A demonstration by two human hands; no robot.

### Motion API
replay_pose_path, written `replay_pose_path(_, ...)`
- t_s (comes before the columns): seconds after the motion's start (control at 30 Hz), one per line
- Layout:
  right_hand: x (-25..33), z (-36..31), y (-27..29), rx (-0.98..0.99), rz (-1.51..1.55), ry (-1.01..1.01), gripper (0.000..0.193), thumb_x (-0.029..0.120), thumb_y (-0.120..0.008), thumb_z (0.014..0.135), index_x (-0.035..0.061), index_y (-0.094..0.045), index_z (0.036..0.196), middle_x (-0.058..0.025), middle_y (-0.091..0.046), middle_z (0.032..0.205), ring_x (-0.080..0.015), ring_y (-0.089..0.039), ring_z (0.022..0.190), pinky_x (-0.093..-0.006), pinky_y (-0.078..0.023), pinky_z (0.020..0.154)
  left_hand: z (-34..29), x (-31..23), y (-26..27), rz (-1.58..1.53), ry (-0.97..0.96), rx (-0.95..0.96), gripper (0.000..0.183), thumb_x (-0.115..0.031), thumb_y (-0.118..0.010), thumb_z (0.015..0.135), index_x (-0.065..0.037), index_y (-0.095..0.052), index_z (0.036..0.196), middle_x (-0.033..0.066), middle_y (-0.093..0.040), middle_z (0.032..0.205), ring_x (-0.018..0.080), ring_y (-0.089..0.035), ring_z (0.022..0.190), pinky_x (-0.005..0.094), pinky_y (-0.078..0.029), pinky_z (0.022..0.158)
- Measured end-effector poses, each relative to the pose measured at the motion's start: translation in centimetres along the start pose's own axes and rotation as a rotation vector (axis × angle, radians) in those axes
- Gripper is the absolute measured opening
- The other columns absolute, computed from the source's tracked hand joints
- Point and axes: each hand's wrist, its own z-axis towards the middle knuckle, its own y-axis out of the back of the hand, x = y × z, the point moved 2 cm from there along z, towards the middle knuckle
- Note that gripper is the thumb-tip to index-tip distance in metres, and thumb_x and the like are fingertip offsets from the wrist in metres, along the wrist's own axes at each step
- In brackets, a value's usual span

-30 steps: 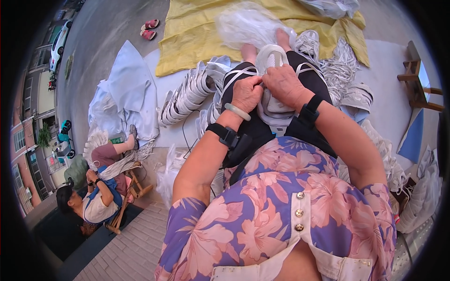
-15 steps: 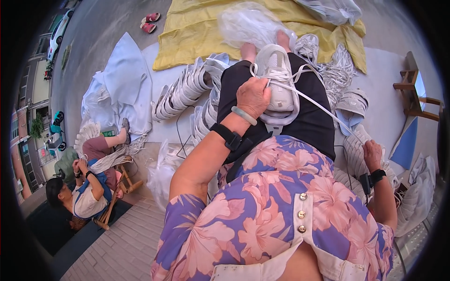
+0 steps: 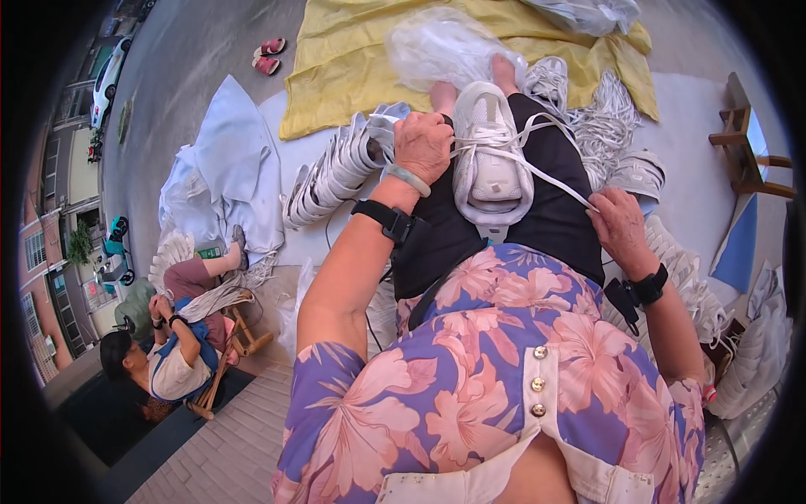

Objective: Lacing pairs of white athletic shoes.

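Note:
A white sneaker (image 3: 489, 160) rests on my lap between my thighs, its toe pointing away from me. White shoelace (image 3: 561, 183) is threaded across its tongue, with loose ends running out to both sides. My left hand (image 3: 422, 144) is closed beside the shoe's left side, pinching one lace end. Off to the right, my right hand (image 3: 620, 220) pinches the other end, and that stretch of lace runs down from the shoe to the fingers.
Nested rows of shoe uppers (image 3: 336, 172) lie at left. A heap of white laces (image 3: 606, 134) and another shoe (image 3: 636, 176) sit at right. Beyond are a yellow sheet (image 3: 344, 50) and a wooden stool (image 3: 743, 139). A seated co-worker (image 3: 172, 361) handles laces at far left.
My left hand has left the shoe's edge and moved left and away, drawing a lace. My right hand has come inward, nearer the shoe, still pinching lace.

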Motion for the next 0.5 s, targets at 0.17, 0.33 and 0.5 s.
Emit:
replay_pose_path(0.17, 3.2, 4.5, -1.6, -0.161, 0.166, 0.176, 0.029, 0.007, -0.061, 0.072, 0.0074, -0.055, 0.1, -0.0085, -0.055, 0.091, -0.0261, -0.052, 0.089, -0.0352, -0.038, 0.076, 1.2, 0.3, 0.6, -0.215, 0.155, 0.283, 0.013, -0.015, -0.059, 0.073, -0.01, -0.063, 0.085, 0.0071, -0.062, 0.082, 0.0261, -0.056, 0.083, 0.0392, -0.042, 0.075)
replay_pose_path(0.33, 4.6, 6.2, -3.2, -0.144, 0.109, 0.186, 0.031, 0.01, -0.06, 0.073, 0.0087, -0.052, 0.103, -0.0054, -0.055, 0.09, -0.0217, -0.052, 0.087, -0.0349, -0.038, 0.073, 0.8, 0.1, 0.5, -0.158, -0.016, 0.171, 0.011, -0.016, -0.056, 0.076, -0.007, -0.062, 0.078, 0.0118, -0.061, 0.08, 0.0294, -0.058, 0.077, 0.0365, -0.046, 0.069)
replay_pose_path(0.5, 4.5, 6.8, -3.9, -0.136, 0.15, 0.111, 0.016, 0.013, -0.059, 0.077, 0.008, -0.055, 0.091, -0.0062, -0.054, 0.078, -0.0237, -0.054, 0.077, -0.0356, -0.039, 0.069, 0.6, 1.9, 0.2, -0.456, 0.227, 0.367, 0.019, -0.02, -0.055, 0.082, -0.005, -0.064, 0.091, 0.0038, -0.062, 0.08, 0.0177, -0.057, 0.075, 0.029, -0.044, 0.07)
